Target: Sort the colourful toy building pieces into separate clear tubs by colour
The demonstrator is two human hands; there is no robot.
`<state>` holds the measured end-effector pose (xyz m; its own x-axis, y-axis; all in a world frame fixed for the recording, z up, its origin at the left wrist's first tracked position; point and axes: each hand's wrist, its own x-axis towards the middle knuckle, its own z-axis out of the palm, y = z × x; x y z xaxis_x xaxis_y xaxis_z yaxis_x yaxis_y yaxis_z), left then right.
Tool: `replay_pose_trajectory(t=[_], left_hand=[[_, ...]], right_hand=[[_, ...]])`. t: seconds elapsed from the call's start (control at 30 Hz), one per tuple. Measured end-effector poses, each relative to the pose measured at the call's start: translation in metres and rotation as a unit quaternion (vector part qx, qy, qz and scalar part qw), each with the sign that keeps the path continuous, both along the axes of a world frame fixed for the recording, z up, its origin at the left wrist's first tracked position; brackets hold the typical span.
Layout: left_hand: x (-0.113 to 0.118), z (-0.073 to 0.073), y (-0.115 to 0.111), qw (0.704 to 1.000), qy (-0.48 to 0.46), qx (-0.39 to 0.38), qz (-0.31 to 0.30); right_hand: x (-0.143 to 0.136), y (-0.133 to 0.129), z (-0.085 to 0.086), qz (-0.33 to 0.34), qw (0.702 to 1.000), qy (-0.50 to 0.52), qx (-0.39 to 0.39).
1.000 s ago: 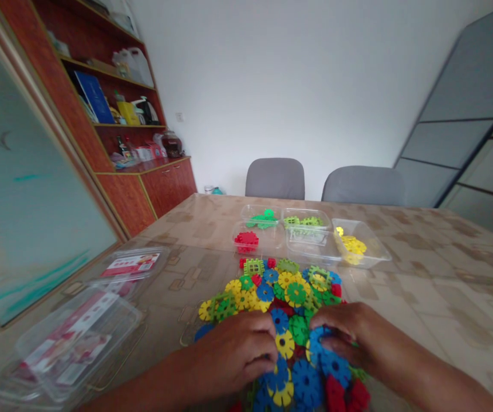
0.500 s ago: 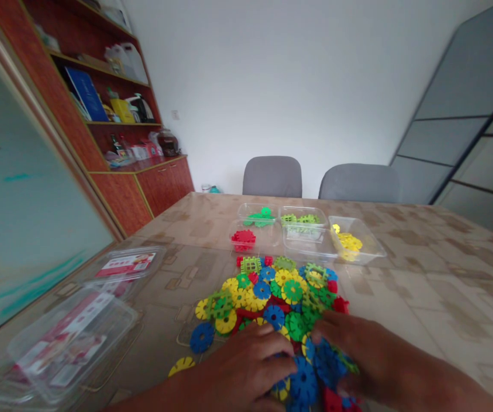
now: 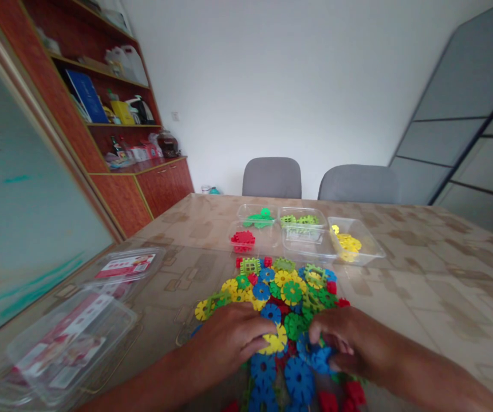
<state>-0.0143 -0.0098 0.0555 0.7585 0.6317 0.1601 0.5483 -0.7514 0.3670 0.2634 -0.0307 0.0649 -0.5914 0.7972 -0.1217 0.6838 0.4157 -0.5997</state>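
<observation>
A heap of plastic snowflake discs and square lattice pieces in blue, yellow, green and red spreads over the table in front of me. My left hand (image 3: 229, 335) is over the heap's left side, thumb and fingers closed at the edge of a yellow notched disc (image 3: 276, 340). On the right, my right hand (image 3: 343, 340) has its fingers curled around a blue notched disc (image 3: 321, 360); its palm side is partly hidden. Between and below the hands lie large blue discs (image 3: 299, 379) and red pieces (image 3: 354, 393). A green disc (image 3: 294, 326) sits between them.
Beyond the heap stand clear plastic boxes: one with red pieces (image 3: 243, 241), one with green (image 3: 259, 220), one with lime lattice pieces (image 3: 300, 221), and one with yellow discs (image 3: 348, 245). Clear lids (image 3: 72, 343) with printed labels lie at the left. Grey chairs (image 3: 272, 177) stand behind the table.
My left hand has moved up and left from the lower middle of the heap and now pinches a yellow disc. My right hand stays nearly in place, its fingers curled around a blue disc.
</observation>
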Motion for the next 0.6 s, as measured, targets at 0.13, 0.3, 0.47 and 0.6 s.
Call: replay_pose_trajectory(t=[0.13,0.3,0.47,0.6], left_hand=[[-0.009,-0.001,0.011,0.995,-0.039,-0.059,0.069],[-0.006,0.005,0.005,0.996,-0.076,-0.039,0.039],[0.012,0.002,-0.018,0.997,-0.039,-0.057,-0.046],[0.027,-0.012,-0.027,0.995,0.006,0.009,-0.099]], right_hand=[[-0.002,0.001,0.003,-0.008,1.0,-0.003,-0.001],[-0.009,-0.003,0.006,-0.023,0.999,-0.018,-0.025],[-0.005,-0.003,-0.005,-0.01,1.0,0.021,-0.017],[-0.007,-0.001,-0.014,0.01,0.999,0.038,0.004]])
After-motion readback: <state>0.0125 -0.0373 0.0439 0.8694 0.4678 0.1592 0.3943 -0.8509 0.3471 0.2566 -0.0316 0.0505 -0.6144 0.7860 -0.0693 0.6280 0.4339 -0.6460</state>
